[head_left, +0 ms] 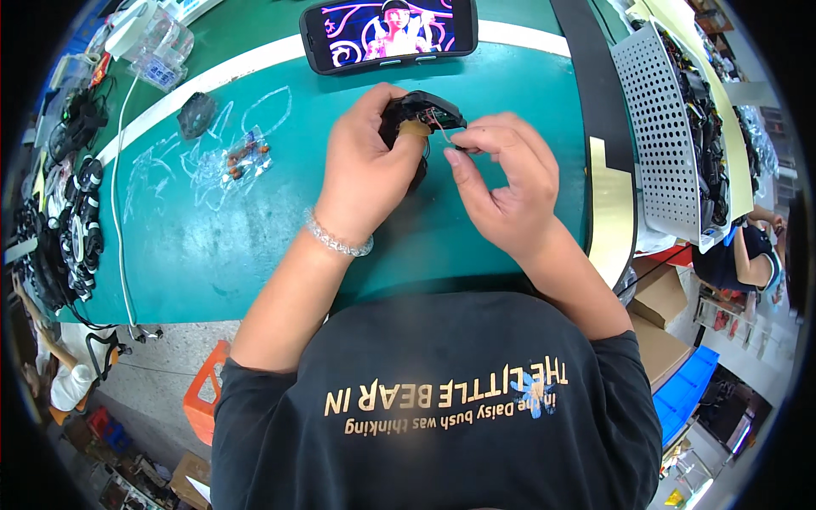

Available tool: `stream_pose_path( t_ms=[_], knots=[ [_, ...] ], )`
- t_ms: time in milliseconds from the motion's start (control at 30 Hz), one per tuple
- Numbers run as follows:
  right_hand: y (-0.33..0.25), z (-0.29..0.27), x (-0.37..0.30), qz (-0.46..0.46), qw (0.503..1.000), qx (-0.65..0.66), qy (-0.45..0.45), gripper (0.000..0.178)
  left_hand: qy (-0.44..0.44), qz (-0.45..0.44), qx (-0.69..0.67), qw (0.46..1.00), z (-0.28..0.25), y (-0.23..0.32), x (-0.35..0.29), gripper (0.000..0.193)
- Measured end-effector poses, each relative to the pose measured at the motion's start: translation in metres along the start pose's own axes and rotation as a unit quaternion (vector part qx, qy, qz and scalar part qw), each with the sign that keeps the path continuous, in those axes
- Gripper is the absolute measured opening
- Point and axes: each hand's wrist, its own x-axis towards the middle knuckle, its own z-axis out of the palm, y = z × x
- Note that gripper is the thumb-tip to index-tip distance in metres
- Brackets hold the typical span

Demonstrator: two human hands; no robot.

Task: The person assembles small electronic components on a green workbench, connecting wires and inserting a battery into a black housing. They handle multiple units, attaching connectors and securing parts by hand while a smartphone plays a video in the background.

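My left hand (374, 157) grips a black plastic device (432, 106) with an opened housing, above the green table (280, 238). A yellowish cover, like a finger cot, wraps that hand's thumb tip. Thin wires run out of the housing toward my right hand (514, 166). Thumb and forefinger there are drawn close around the end of a thin wire (444, 133), while the other fingers curl behind. The inside of the device is too small to make out clearly. A clear bead bracelet circles my left wrist.
A phone (391, 32) showing a bright picture stands behind my hands. Left lie a clear bag of small brown parts (248, 160), a dark lump (196, 115) and bundled black cables (81, 225). A perforated white basket (659, 127) full of black parts stands right. Other people sit at both sides.
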Motion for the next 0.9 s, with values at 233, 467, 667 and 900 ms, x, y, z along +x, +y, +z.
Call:
stream_pose_path(
  t_ms=[233,467,667,900],
  knots=[
    [0.004,-0.017,0.023,-0.063,0.993,-0.054,-0.080,0.018,-0.057,0.056,0.211,0.974,-0.003,0.010,0.007,0.015],
    [0.015,-0.024,0.024,-0.040,0.992,-0.048,-0.106,0.014,-0.034,0.055,0.178,0.982,0.002,0.011,0.002,0.015],
    [0.022,-0.019,0.027,-0.075,0.990,-0.041,-0.114,0.012,-0.054,0.073,0.222,0.971,0.004,0.011,0.002,0.015],
    [0.016,-0.018,0.026,0.031,0.992,0.029,-0.115,0.012,-0.046,0.104,0.258,0.959,0.003,0.008,0.003,0.014]
  ],
)
